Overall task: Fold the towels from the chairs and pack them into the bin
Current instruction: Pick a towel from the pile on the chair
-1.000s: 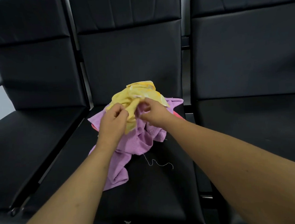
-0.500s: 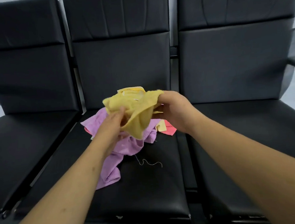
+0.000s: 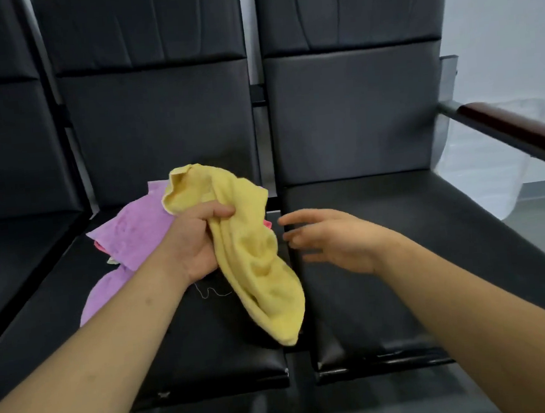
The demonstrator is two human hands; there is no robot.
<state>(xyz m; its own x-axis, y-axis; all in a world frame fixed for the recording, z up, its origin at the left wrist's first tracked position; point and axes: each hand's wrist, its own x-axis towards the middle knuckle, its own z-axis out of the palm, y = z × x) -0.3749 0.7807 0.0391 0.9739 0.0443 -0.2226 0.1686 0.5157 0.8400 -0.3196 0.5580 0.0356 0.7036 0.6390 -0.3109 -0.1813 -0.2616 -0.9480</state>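
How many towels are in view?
3: a crumpled yellow terry towel gripped by the left hand; a purple towel on the black middle seat; a pink-red towel peeking from beneath. More may be hidden.

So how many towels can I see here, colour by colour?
Yellow towel: 1, gripped by the left hand
Purple towel: 1
Red towel: 1, mostly hidden
Total: 3 showing; others may lie underneath

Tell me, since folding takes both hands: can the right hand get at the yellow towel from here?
Probably yes. The right hand is open just beside the yellow towel, with nothing showing between them, and the left hand grips only its upper part, leaving the hanging end exposed.
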